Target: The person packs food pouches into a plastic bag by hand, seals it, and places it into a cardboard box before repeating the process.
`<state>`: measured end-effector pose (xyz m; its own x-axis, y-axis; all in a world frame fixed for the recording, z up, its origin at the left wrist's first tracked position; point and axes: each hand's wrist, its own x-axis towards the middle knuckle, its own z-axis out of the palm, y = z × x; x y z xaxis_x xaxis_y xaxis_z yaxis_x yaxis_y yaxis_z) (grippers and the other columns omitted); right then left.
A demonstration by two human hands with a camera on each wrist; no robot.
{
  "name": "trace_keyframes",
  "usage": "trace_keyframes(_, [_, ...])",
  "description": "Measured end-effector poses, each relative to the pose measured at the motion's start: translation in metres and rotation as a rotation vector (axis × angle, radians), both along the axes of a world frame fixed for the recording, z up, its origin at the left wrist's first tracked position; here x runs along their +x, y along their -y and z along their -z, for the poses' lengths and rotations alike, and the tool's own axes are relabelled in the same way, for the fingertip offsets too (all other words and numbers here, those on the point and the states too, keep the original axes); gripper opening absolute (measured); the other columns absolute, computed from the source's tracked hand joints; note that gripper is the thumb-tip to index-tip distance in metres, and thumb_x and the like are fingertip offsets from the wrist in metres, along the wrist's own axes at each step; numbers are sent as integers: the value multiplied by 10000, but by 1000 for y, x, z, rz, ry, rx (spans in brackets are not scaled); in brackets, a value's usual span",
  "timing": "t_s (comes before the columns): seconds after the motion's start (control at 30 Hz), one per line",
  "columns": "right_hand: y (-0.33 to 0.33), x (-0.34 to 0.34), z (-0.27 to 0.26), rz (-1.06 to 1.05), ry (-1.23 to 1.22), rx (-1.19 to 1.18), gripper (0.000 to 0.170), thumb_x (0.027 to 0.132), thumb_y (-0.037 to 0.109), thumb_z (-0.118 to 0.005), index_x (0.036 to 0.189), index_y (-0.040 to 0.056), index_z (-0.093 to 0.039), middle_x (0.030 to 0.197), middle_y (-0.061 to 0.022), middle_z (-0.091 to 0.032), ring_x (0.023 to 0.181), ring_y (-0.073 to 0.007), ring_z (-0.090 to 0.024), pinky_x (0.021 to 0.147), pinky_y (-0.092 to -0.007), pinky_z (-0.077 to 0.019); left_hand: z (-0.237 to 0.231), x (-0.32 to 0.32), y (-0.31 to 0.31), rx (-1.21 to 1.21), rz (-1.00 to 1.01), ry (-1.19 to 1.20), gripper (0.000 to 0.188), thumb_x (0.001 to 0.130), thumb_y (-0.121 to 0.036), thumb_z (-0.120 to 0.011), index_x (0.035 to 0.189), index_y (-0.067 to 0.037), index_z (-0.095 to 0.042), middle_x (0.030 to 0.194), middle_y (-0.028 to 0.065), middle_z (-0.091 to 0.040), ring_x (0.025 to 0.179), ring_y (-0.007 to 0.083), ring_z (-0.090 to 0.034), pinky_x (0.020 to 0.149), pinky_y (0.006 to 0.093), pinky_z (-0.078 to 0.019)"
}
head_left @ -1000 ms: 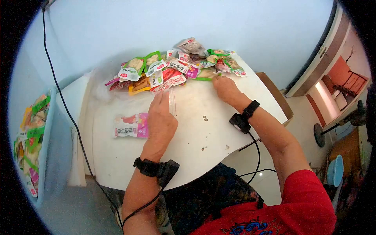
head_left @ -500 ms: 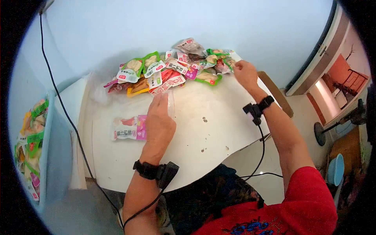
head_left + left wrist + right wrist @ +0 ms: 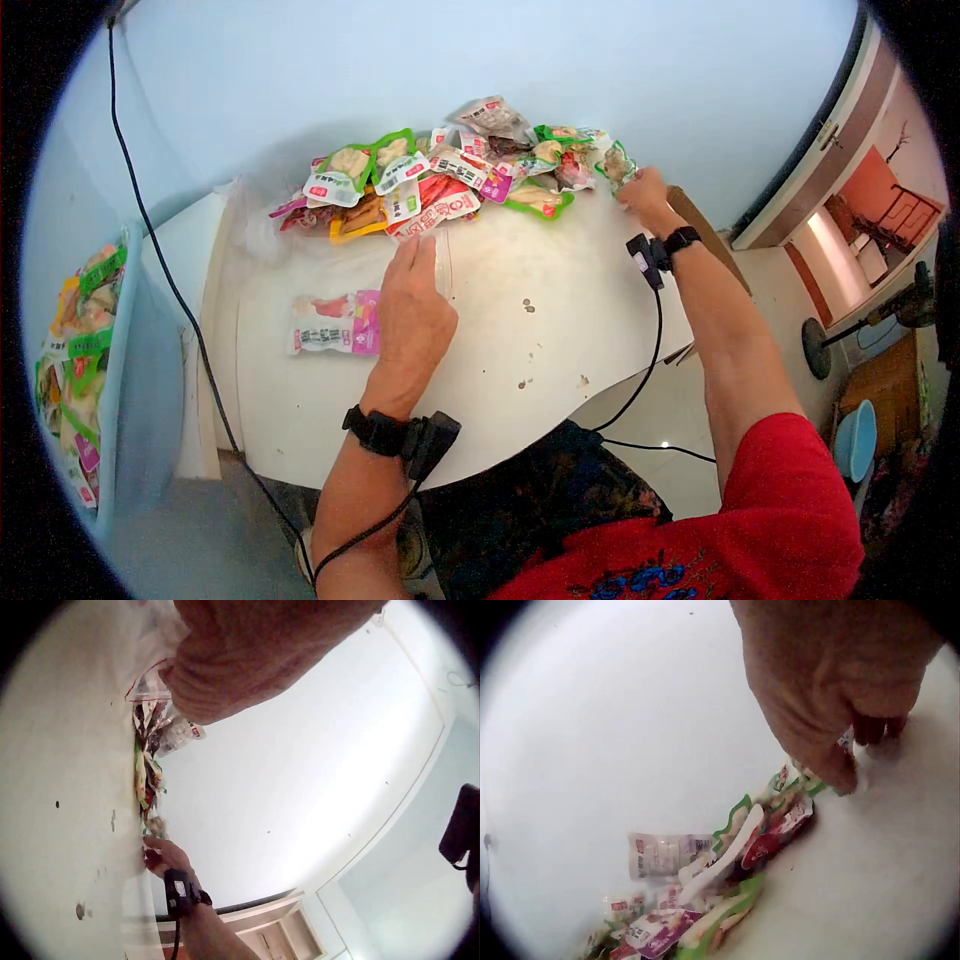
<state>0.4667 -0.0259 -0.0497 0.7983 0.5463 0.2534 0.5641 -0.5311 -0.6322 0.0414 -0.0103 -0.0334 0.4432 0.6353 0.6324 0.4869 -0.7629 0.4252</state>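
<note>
One green-edged packet [image 3: 615, 164] touches the right hand [image 3: 650, 198].

Passage over surface [image 3: 540, 340] between left hand [image 3: 415, 325] and right hand [image 3: 650, 197], in front of packet pile [image 3: 440, 202]. Pile blocks rear, wall [image 3: 500, 60] behind it. Left hand and flat packet [image 3: 322, 325] obstruct left side; crumpled clear bag [image 3: 255, 228] beside pile. Black cable [image 3: 184, 300] crosses left in head view.

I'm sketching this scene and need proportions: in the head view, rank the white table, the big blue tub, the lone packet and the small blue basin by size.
1. White table
2. Big blue tub, cut off by the view's dark edge
3. Lone packet
4. Small blue basin
</note>
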Motion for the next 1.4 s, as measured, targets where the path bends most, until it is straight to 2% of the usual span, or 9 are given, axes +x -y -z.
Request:
trace_keyframes(0.07, [13, -6, -6, -30, -113, 167, 257, 734, 155, -711, 915, -14, -642, 863, -171, -681, 777, -298, -671, 721, -378, -536, 0, -1, 0, 15, 2, 9, 490, 690, 120, -509, 1180, 92, -506, 1185, 275, -539, 1143, 436, -507, 997, 450, -419])
trace_keyframes(0.2, [52, -32, -29, -229, 256, 208, 94, 737, -44, -613, 820, -5, -594, 761, -117, -638, 660, -197, -586, 610, -326, -473, -4, -1, 1, -4, 26, 44, 494, 684, 136, -498, 1176, 88, -510, 1168, 274, -544, 1120, 445, -513, 972, 458, -429])
trace_keyframes(0.37, [109, -79, -44, -609, 449, 138, 199, 691, -161, -498, 769, 12, -556, 761, -138, -611, 698, -302, -602, 648, -361, -475, -2, -1, 0, 2, 30, 58, 493, 679, 150, -496, 1168, 90, -517, 1160, 279, -549, 1110, 451, -517, 962, 459, -433])
trace_keyframes(0.53, [150, -90, -51, -809, 222, -30, 443, 616, -233, -368, 878, 13, -627, 1057, -158, -634, 1027, -301, -605, 928, -343, -461, -4, 0, 0, 1, 15, 50, 494, 679, 153, -505, 1169, 98, -519, 1191, 290, -545, 1143, 446, -512, 1001, 451, -421])
trace_keyframes(0.63, [147, -86, -52, -479, 187, -52, 181, 758, 11, -611, 931, -2, -664, 1055, -199, -637, 1010, -320, -609, 875, -372, -493, -3, 0, 2, -6, 14, 19, 498, 676, 154, -510, 1171, 102, -519, 1228, 296, -529, 1176, 441, -499, 1020, 441, -414])
trace_keyframes(0.73, [132, -83, -41, -366, 292, -487, 440, 721, 340, -764, 920, -37, -654, 948, -227, -649, 913, -319, -631, 784, -382, -515, -7, -1, 3, -69, 42, 40, 516, 660, 158, -520, 1172, 97, -526, 1254, 293, -515, 1201, 436, -481, 1035, 440, -399])
trace_keyframes(0.83, [126, -89, -40, -370, 69, -462, 616, 647, 497, -791, 872, -54, -636, 815, -210, -643, 767, -322, -637, 681, -390, -516, 0, -2, 2, 3, 48, 21, 511, 670, 132, -531, 1179, 88, -533, 1268, 290, -505, 1216, 428, -470, 1044, 445, -387])
trace_keyframes(1.07, [124, -114, -45, -522, -203, 232, 237, 773, 91, -741, 949, 2, -611, 794, -53, -637, 688, -90, -593, 561, -250, -476, -3, 1, 8, -95, -5, -34, 577, 694, 135, -536, 1263, 41, -508, 1350, 268, -451, 1276, 404, -431, 1088, 419, -358])
trace_keyframes(1.4, [73, -245, -67, -806, -682, 170, 372, 802, 105, -736, 1100, -10, -544, 870, -53, -642, 691, -99, -604, 565, -228, -484, -5, 3, 7, -31, -14, 52, 484, 763, 29, -577, 1233, 60, -467, 1284, 263, -472, 1242, 426, -430, 1062, 471, -347])
